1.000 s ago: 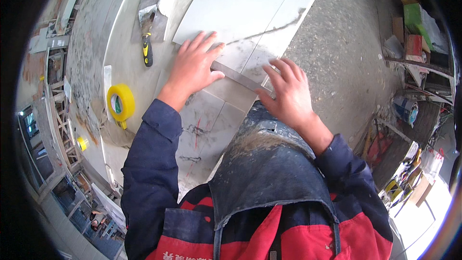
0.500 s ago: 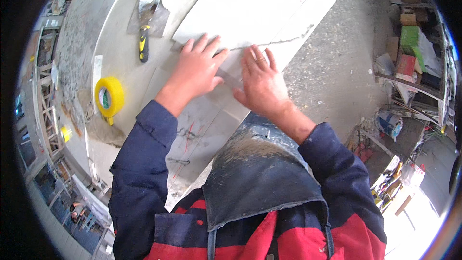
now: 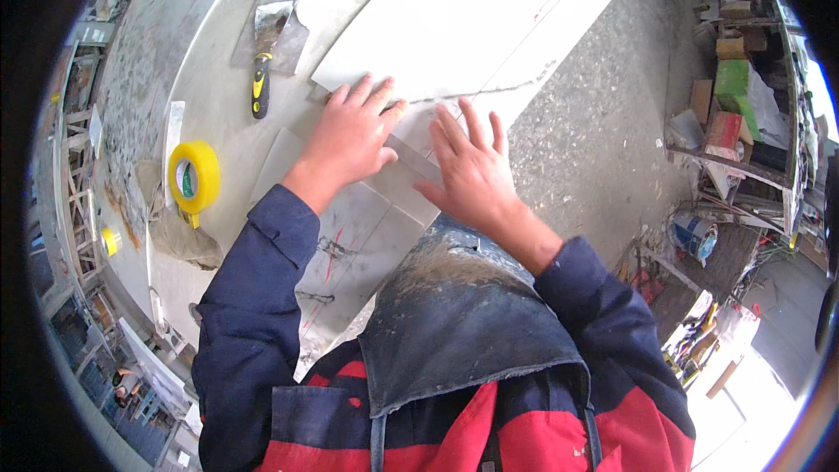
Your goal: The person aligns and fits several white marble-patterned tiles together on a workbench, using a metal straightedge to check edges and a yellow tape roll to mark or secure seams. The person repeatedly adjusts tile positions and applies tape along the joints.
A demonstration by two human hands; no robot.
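Observation:
A large white slab (image 3: 437, 22) with thin red marks lies at the far side of the work surface, a dark jagged line running along its near edge. My left hand (image 3: 348, 138) is spread out, its fingertips at the slab's near left corner. My right hand (image 3: 472, 162) is open too, fingers apart, beside the jagged line near the slab's right side. Neither hand grips anything. Below them lies a grey-white slab piece (image 3: 350, 232) with dark veins and red marks. A putty knife (image 3: 261, 83) with a black and yellow handle rests to the left, on a smaller veined piece.
A roll of yellow tape (image 3: 208, 177) stands left of my left forearm, near a crumpled brownish cloth (image 3: 188, 240). On the right, past a speckled grey floor (image 3: 594, 122), shelves hold boxes, including a green box (image 3: 734, 87). Far at lower left, a person (image 3: 127, 385) is visible.
My right hand has shifted slightly left and toward me, and its fingers have spread wider. My left hand stays at the slab's corner. The view has shifted a little.

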